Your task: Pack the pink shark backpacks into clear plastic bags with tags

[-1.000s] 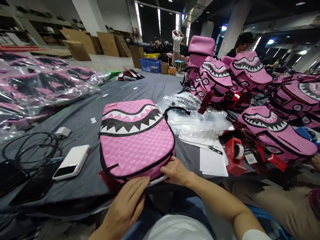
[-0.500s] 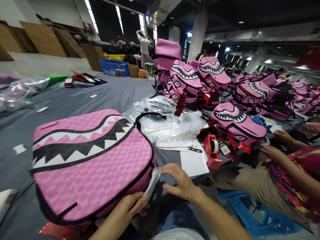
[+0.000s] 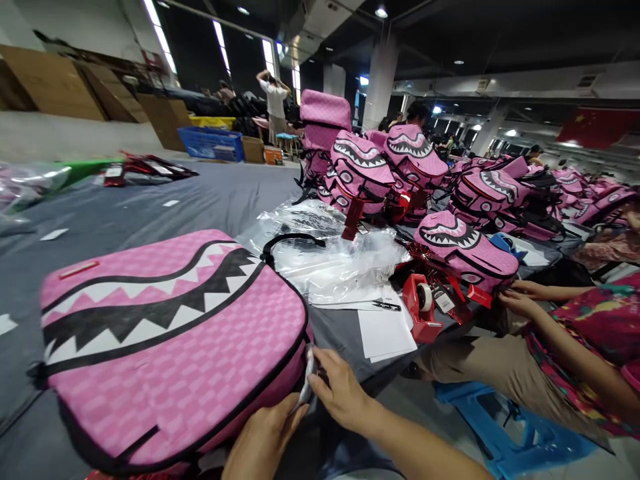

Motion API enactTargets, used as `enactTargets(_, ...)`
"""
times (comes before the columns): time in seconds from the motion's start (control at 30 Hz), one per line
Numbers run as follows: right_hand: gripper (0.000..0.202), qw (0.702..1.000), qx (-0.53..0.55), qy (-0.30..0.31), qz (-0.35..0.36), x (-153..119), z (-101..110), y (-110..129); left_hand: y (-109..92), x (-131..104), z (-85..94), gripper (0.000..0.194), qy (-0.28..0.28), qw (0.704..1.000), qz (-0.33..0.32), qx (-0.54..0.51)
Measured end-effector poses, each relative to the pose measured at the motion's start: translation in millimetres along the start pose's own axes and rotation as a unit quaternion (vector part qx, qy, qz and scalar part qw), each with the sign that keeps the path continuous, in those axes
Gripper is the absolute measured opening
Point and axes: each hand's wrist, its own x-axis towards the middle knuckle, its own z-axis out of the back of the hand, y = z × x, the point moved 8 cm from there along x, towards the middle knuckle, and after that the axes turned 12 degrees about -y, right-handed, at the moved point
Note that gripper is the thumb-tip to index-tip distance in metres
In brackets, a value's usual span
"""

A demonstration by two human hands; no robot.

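Observation:
A large pink checkered backpack [image 3: 200, 347] with a black-and-white shark-mouth print lies on the grey-covered table. At its near right side, a thin strip of whitish plastic [image 3: 309, 377] runs between my hands. My left hand [image 3: 267, 430] is closed on the lower end of the strip, against the bag's edge. The upper part of the strip is pinched between the thumb and fingers of my right hand [image 3: 343, 390]. A black strap [image 3: 295, 237] curves from the bag's far side over clear plastic bags [image 3: 330, 260].
Right of the backpack are white paper [image 3: 385, 330], black snips [image 3: 387, 305] and a red tape dispenser [image 3: 423, 310]. Pink backpacks [image 3: 360, 167] are piled behind. A person's hands [image 3: 523, 297] touch a smaller pink bag [image 3: 465, 250]. A blue stool [image 3: 515, 427] stands at right.
My right hand has moved down and closed onto the plastic strip. My left hand has shifted lower, and the strip is closer to the bag. The view has shifted slightly.

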Motion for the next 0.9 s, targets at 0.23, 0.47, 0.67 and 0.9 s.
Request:
enactTargets(0.23,0.016,0.939,-0.002,0.09,-0.332,42,-12,-42,-13,4,-0.2,0.03,-0.058,0.997,0.012,0.052)
enactTargets(0.47,0.019,0.857,0.084,0.105,-0.498,57,-31,-47,-17,7,18.5,0.048,-0.055,0.987,0.078,-0.128)
enactTargets(0.67,0.018,0.799,0.24,0.063,-0.548,42,-48,-50,3,16,3.4,0.083,0.102,0.947,0.251,-0.175)
enactTargets(0.9,0.02,0.764,0.337,-0.052,-0.547,33,-69,-56,20,13,-13.8,0.079,0.161,0.9,0.276,-0.296)
